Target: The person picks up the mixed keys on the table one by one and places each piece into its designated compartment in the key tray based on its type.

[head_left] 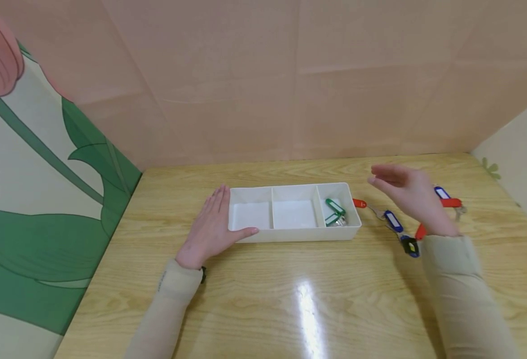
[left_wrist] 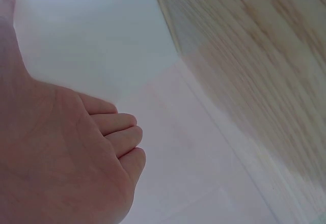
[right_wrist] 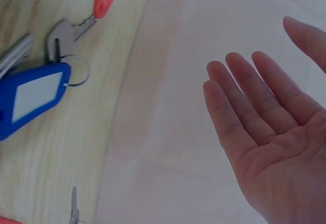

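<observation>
A white tray [head_left: 299, 234] with three compartments lies across the middle of the table. My left hand [head_left: 209, 224] rests against its left end, fingers straight and thumb along the front wall. The right compartment contains green key tags [head_left: 335, 206] with metal keys. My right hand [head_left: 409, 192] is raised to the right of the tray, fingers extended and thumb apart, holding nothing. Below and around it lie keys with blue key tags [head_left: 393, 221] and red key tags [head_left: 451, 202]. In the right wrist view, a blue key tag [right_wrist: 38, 99] with a ring lies beside a metal key [right_wrist: 61, 38].
Another red key tag [head_left: 359, 203] lies right by the tray's right end. A black-and-yellow item [head_left: 410, 246] sits among the keys. A pink-covered wall [head_left: 290, 99] borders the wooden table [head_left: 254, 299] at the back, and a painted wall [head_left: 43, 199] stands at left.
</observation>
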Demonstrator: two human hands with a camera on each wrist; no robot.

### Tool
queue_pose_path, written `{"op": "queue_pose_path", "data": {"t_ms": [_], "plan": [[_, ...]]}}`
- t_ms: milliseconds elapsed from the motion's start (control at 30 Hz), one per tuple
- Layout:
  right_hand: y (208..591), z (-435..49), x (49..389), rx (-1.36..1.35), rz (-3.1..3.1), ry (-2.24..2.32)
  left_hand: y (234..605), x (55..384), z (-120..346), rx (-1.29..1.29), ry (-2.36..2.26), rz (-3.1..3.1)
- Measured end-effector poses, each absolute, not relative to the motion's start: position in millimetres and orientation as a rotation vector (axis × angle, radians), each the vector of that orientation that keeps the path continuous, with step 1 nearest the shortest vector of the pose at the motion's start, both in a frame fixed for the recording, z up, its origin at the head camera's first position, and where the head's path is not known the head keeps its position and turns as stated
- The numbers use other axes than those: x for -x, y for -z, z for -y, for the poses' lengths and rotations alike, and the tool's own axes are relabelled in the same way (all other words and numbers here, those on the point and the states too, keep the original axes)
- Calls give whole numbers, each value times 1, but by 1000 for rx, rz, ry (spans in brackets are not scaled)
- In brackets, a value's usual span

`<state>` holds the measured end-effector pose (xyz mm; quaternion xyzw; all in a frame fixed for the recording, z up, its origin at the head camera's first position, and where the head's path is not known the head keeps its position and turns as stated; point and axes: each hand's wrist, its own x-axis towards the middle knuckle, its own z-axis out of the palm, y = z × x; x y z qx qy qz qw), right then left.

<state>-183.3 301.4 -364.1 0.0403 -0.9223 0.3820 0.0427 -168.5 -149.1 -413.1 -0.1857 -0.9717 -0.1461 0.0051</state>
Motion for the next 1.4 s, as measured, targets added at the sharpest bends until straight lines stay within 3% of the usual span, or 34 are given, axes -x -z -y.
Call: {"op": "queue_pose_path", "data": {"t_ms": [1400], "plan": [[390,-304,224,-304,3069,-996,417,169,148,559,486,3062]]}}
